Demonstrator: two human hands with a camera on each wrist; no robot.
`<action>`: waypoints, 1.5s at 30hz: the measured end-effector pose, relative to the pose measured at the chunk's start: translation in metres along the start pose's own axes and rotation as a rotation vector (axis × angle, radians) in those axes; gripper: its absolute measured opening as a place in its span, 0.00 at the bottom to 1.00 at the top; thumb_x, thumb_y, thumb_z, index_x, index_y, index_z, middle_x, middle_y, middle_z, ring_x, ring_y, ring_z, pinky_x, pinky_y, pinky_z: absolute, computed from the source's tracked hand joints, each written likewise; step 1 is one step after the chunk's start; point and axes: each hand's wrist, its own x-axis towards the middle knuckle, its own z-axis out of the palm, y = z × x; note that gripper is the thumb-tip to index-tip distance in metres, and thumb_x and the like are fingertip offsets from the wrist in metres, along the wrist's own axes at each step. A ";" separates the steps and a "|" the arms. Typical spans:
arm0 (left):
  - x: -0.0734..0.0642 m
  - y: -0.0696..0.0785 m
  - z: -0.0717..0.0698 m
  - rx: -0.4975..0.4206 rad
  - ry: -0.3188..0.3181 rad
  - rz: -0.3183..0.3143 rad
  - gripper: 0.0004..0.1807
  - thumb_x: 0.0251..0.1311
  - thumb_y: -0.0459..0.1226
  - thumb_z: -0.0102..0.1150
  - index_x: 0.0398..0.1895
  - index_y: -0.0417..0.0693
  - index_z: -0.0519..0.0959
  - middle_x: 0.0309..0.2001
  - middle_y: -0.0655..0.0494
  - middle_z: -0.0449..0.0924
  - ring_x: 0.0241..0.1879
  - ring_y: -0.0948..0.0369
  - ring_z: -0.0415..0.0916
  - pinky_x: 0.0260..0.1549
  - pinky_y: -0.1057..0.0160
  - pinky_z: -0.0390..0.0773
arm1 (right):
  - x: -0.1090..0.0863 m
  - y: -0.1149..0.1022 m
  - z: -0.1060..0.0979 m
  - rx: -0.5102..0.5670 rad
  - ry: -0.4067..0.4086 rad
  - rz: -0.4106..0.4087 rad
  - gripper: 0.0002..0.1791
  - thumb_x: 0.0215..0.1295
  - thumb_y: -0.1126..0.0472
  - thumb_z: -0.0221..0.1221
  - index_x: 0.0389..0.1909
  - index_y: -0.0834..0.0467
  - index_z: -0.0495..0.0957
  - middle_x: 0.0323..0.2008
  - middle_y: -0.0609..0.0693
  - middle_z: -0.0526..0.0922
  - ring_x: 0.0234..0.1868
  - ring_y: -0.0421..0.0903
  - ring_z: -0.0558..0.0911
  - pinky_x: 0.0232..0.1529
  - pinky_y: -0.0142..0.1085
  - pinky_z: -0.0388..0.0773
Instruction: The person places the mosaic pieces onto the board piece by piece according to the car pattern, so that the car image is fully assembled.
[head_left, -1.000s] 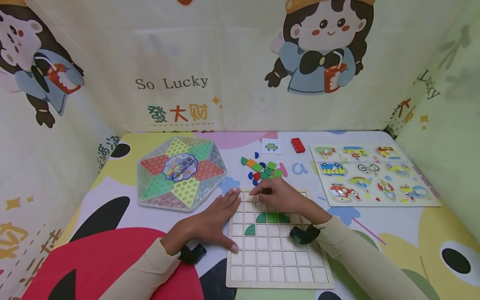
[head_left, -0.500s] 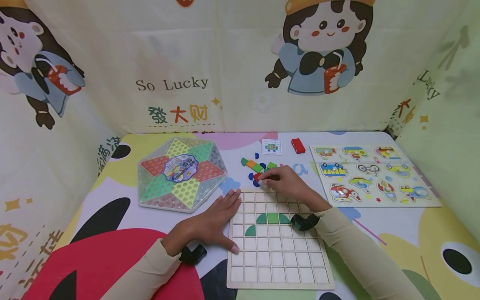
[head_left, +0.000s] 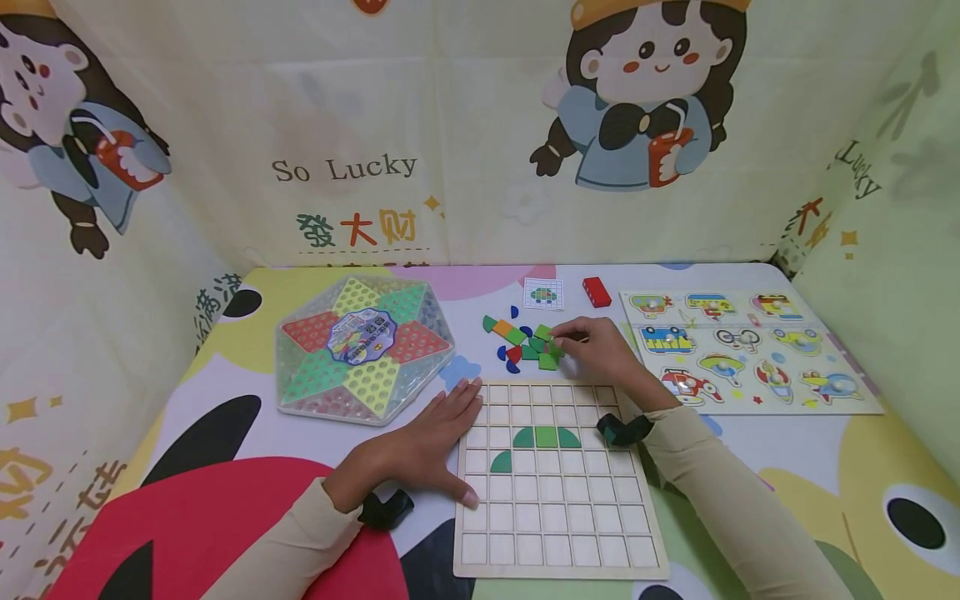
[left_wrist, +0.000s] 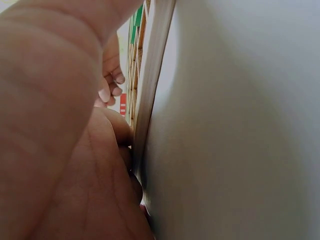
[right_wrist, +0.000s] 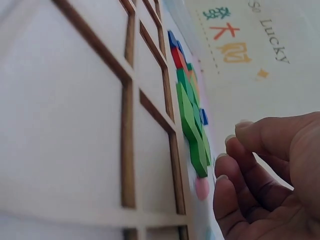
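We see the left hand, fingers extended, at the left edge of the pale wooden grid board, probably steadying it; 4 flat green pieces occupy its cells. The right hand, loosely bent, grips nothing visible beside the multicoloured geometric pieces, presumably heaped for reach.

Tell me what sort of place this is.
Likely a play table screened off by cartoon-printed cloth; the wooden grid board and vehicle puzzle on it suggest that.
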 end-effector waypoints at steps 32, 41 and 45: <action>0.000 0.001 0.000 -0.005 0.009 0.014 0.68 0.43 0.64 0.69 0.78 0.42 0.41 0.78 0.52 0.27 0.75 0.55 0.21 0.70 0.47 0.32 | 0.006 0.008 -0.009 -0.134 -0.086 -0.089 0.15 0.62 0.69 0.62 0.51 0.63 0.82 0.43 0.56 0.80 0.41 0.52 0.75 0.45 0.42 0.73; 0.000 0.001 -0.001 -0.010 0.007 0.013 0.68 0.44 0.64 0.69 0.78 0.42 0.41 0.78 0.52 0.27 0.75 0.55 0.21 0.70 0.47 0.31 | 0.004 0.007 -0.008 -0.116 -0.075 -0.073 0.12 0.62 0.69 0.62 0.47 0.61 0.83 0.42 0.55 0.82 0.40 0.52 0.75 0.45 0.42 0.73; 0.000 0.000 -0.001 -0.015 0.006 0.016 0.68 0.44 0.64 0.69 0.78 0.41 0.40 0.78 0.52 0.27 0.75 0.55 0.21 0.70 0.47 0.31 | 0.004 0.010 -0.008 -0.114 -0.068 -0.066 0.11 0.64 0.70 0.60 0.45 0.60 0.84 0.46 0.55 0.83 0.43 0.52 0.76 0.48 0.44 0.75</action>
